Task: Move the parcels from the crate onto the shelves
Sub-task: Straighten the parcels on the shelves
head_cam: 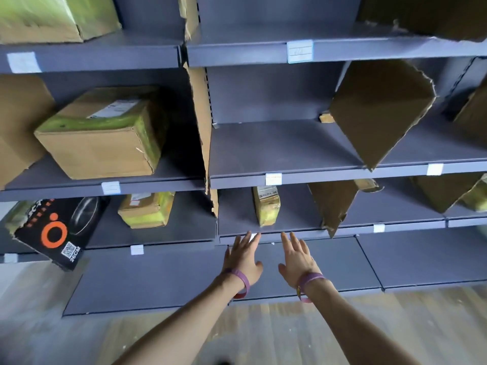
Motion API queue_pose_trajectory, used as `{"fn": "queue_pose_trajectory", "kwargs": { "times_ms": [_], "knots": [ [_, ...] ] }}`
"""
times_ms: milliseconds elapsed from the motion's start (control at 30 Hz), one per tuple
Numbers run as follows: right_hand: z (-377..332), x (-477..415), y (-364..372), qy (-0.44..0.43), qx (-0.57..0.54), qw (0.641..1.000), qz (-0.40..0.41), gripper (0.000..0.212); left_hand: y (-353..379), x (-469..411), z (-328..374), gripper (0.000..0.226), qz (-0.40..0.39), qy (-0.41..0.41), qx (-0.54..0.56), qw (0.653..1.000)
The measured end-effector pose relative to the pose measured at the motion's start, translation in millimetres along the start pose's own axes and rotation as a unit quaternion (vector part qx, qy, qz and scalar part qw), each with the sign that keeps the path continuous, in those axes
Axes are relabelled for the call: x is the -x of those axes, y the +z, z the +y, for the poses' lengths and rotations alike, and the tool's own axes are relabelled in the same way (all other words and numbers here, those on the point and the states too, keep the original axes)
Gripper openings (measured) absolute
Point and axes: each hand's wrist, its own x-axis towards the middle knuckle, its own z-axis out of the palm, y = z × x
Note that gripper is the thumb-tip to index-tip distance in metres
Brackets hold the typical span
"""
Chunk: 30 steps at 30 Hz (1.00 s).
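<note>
A small cardboard parcel with yellow-green tape point(266, 205) stands upright on a low grey shelf point(295, 219), in the bay between two cardboard dividers. Just below and in front of it, my left hand point(243, 255) and my right hand point(297, 256) reach toward the shelf's front edge, fingers straight and spread, holding nothing. Neither hand touches the parcel. Each wrist carries a purple band. The crate is out of view.
A large taped box point(102, 134) sits on the middle left shelf, a smaller taped parcel point(146, 209) below it, and a black printed box point(59, 230) overhangs at lower left. Torn cardboard dividers point(379, 111) lean between bays. The bottom shelf point(184, 275) juts out above a wooden floor.
</note>
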Motion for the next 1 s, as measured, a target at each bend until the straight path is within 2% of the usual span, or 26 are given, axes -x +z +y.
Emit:
{"fn": "queue_pose_trajectory", "kwargs": {
  "times_ms": [333,600,1000],
  "knots": [
    [24.7,-67.1,-10.8,-0.018,0.008,0.999,-0.029,0.078,19.0,-78.8,27.9,0.071,-0.015,-0.024,0.029,0.999],
    [27.7,-131.0,-20.1,-0.029,0.019,0.998,-0.056,0.078,26.3,-141.8,23.8,0.071,-0.035,-0.056,0.027,0.997],
    [35.0,-178.5,-21.3,-0.087,0.053,0.99,-0.098,0.088,30.7,-182.4,21.3,0.08,-0.054,-0.094,0.029,0.994]
  ]
}}
